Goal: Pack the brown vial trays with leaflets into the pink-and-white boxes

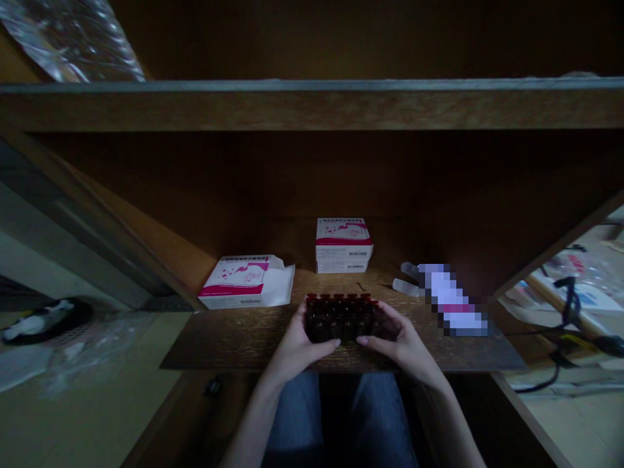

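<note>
My left hand (pixel 308 341) and my right hand (pixel 390 341) cup a tight block of small dark glass vials with red caps (pixel 345 318) from both sides, on the wooden shelf (pixel 234 341). The vials' lower parts are hidden in shadow and behind my fingers. Behind them stands a closed white-and-pink carton (pixel 344 246). To the left lies an open carton of the same print (pixel 246 283), its flap raised. Translucent pale pieces (pixel 406 279) lie to the right, beside a pixelated, unreadable object (pixel 451 300).
A wooden board (pixel 312 107) crosses above the shelf, which sits in a dark wooden cabinet. Jeans-covered knees (pixel 341 422) lie below my hands. A black round object (pixel 46 320) sits on the floor at left, and dark cables (pixel 565 331) hang at right.
</note>
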A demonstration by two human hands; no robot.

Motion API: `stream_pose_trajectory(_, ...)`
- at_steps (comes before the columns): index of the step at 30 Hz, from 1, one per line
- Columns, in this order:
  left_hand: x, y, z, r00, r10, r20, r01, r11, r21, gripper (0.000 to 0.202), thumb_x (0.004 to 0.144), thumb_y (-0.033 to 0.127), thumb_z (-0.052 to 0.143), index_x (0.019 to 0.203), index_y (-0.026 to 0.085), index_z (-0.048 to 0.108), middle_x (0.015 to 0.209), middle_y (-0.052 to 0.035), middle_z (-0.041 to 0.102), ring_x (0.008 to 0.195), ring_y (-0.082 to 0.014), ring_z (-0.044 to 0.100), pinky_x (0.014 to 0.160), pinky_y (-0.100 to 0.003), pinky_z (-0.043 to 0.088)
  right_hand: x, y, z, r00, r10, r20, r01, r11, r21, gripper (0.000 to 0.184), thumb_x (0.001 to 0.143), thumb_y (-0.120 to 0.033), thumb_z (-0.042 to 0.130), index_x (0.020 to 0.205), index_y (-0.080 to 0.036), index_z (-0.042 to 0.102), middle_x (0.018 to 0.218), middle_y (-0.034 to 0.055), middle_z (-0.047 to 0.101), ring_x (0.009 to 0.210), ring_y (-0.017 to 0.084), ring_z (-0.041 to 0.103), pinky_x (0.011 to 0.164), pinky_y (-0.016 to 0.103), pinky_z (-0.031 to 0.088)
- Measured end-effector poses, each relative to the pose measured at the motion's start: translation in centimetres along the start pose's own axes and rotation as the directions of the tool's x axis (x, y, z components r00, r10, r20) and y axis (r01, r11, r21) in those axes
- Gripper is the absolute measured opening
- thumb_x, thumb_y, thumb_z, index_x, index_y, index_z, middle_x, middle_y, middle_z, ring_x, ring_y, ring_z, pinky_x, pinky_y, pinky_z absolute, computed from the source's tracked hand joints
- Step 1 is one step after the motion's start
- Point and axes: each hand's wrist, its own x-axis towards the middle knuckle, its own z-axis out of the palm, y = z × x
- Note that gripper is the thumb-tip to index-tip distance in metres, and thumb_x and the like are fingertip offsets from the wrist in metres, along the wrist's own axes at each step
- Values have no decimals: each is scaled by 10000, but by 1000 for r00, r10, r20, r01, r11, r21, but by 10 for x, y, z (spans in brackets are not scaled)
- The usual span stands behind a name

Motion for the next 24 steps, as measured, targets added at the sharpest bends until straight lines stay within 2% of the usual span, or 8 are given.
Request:
stream_pose_trajectory(4, 0, 14, 1, 999, -36, 16, 37, 997, -69, 808, 576, 191, 853, 1277, 143, 455, 1341, -141, 585, 1268, -290, 530, 1135, -433, 350, 2, -5, 4, 1000, 7, -20, -8, 1000, -20, 575, 574, -255, 897, 1113, -226, 698, 1200, 58, 718, 1147, 277, 651, 1078, 476, 453)
stream_pose_trajectory(7, 3, 32, 4, 997, -66, 46, 71, 989, -128, 649, 615, 241, 848, 1184, 123, 560, 1253, -128, 658, 1197, -295, 587, 1082, -434, 413, 9, -15, 9, 999, 31, 29, -31, 1000, -2, 411, 692, -355, 833, 1064, -214, 729, 1133, 52, 746, 1073, 256, 681, 1015, 418, 498)
stream_pose_trajectory(10, 6, 51, 9, 997, -68, 44, 75, 980, -183, 513, 698, 305, 796, 1130, 102, 609, 1194, -129, 694, 1133, -290, 626, 1040, -439, 449, 18, -31, 14, 1000, 27, -10, -26, 998, 48, 350, 745, -425, 787, 1010, -200, 752, 1053, 54, 767, 1005, 249, 698, 941, 373, 527)
stream_pose_trajectory(13, 10, 66, 14, 999, -28, 41, 36, 976, -213, 484, 709, 291, 789, 1120, 105, 613, 1182, -124, 700, 1128, -277, 631, 1040, -433, 451, 24, -47, 16, 999, -23, -46, 26, 997, 71, 325, 749, -429, 785, 981, -204, 760, 1041, 48, 769, 997, 255, 698, 904, 356, 538)
stream_pose_trajectory(17, 13, 82, 15, 994, 113, 8, -111, 985, -134, 584, 642, 217, 834, 1165, 162, 579, 1203, -88, 679, 1130, -252, 625, 1033, -418, 464, 22, -64, 9, 991, -136, 17, 136, 991, 4, 328, 745, -377, 800, 1035, -232, 755, 1116, 38, 752, 1085, 271, 670, 986, 408, 511)
stream_pose_trajectory(20, 9, 97, 12, 940, 340, 26, -340, 932, 128, 552, 634, 209, 845, 1123, 210, 589, 1144, -40, 679, 1088, -221, 632, 999, -378, 487, 17, -76, 0, 969, -226, 96, 232, 971, -58, 441, 718, -293, 829, 1144, -303, 717, 1230, 8, 706, 1198, 267, 617, 1078, 435, 448)
stream_pose_trajectory(22, 6, 106, 12, 877, 473, 76, -473, 829, 299, 459, 668, 188, 822, 1075, 220, 612, 1093, -21, 682, 1058, -200, 637, 976, -347, 497, 12, -85, -4, 938, -307, 164, 325, 941, -97, 543, 718, -246, 828, 1226, -346, 667, 1349, -14, 629, 1313, 250, 525, 1157, 424, 354)
stream_pose_trajectory(24, 5, 113, 13, 808, 579, 109, -575, 735, 359, 414, 704, 135, 778, 1077, 219, 620, 1110, -27, 680, 1084, -196, 632, 992, -346, 494, 7, -94, -5, 899, -381, 215, 414, 901, -132, 569, 747, -233, 802, 1276, -355, 629, 1468, -29, 512, 1417, 239, 388, 1206, 410, 258)
